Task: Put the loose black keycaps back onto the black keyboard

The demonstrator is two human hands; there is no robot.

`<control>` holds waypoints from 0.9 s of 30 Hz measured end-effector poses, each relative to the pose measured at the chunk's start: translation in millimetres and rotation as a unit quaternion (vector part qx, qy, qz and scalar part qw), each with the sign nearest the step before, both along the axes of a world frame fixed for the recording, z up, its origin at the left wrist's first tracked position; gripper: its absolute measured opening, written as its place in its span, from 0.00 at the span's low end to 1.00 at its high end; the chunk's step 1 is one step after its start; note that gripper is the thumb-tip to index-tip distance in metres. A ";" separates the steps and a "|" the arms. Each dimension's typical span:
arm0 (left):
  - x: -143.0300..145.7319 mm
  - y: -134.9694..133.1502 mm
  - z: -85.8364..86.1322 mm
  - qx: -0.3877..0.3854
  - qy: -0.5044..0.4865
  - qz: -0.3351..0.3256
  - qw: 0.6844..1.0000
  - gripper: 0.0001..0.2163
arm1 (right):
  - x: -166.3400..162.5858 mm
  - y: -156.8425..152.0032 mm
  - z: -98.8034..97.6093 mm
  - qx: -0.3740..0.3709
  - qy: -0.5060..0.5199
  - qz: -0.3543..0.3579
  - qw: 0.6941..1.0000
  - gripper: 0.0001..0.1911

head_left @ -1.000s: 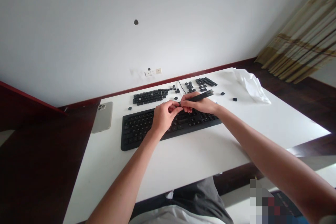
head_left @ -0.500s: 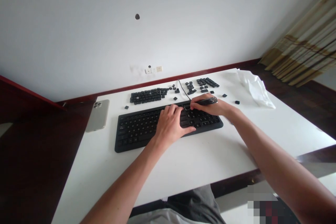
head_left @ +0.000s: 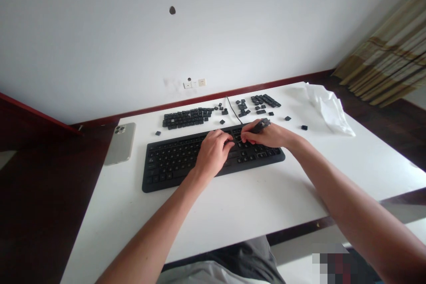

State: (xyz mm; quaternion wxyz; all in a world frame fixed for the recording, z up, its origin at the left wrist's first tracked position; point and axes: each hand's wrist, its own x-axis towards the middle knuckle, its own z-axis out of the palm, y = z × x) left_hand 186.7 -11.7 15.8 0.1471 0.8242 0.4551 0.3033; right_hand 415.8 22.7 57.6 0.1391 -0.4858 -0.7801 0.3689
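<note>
A black keyboard (head_left: 186,176) lies on the white table, many of its key positions bare. My right hand (head_left: 262,133) is closed around a black-handled keycap puller (head_left: 261,125) above the keyboard's right part. The puller's thin wire end (head_left: 238,141) points left, close to my left fingertips. My left hand (head_left: 213,148) is over the middle of the keyboard, thumb and fingers pinched together. Something small and dark shows at that pinch, but I cannot make it out. Behind the keyboard, loose black keycaps (head_left: 184,118) lie in rows.
More keycaps (head_left: 266,100) lie at the back right, with single ones (head_left: 304,128) scattered nearby. A phone (head_left: 120,144) lies at the table's left edge. White plastic sheeting (head_left: 329,108) covers the right back corner. The keyboard's cable (head_left: 233,110) runs toward the wall.
My left thumb has swung up from the keyboard to meet the fingers in a pinch. The puller's wire end has come nearer to that hand, and its handle has tilted. The view has shifted slightly.
</note>
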 end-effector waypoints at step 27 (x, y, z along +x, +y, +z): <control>7.0 -2.2 -1.8 0.041 0.063 -0.012 0.997 0.03 | -21.1 -11.7 -8.5 0.069 -0.109 -0.106 0.986 0.11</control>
